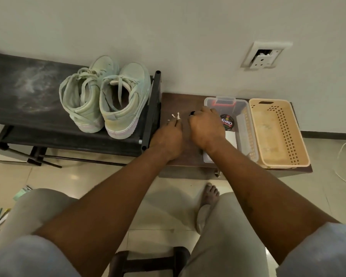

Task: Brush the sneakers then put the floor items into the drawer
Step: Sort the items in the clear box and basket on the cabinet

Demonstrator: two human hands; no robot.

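Pair of pale green high-top sneakers [106, 96] sits on black fabric rack [28, 92], just left of both hands. Left hand [168, 134] pinches small white sticks [176, 116] over dark brown counter [180, 102]. Right hand [206, 128] is curled round small black object [192, 113], against clear plastic box [243, 126].

Mint-green sneakers [106, 96] on a black rack [28, 92]; beige perforated basket [278, 132]; dark brown table [178, 104].

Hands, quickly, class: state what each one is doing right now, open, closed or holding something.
Left hand: pinching small white stick-like pieces.
Right hand: fingers curled round a small black round object, unidentifiable.
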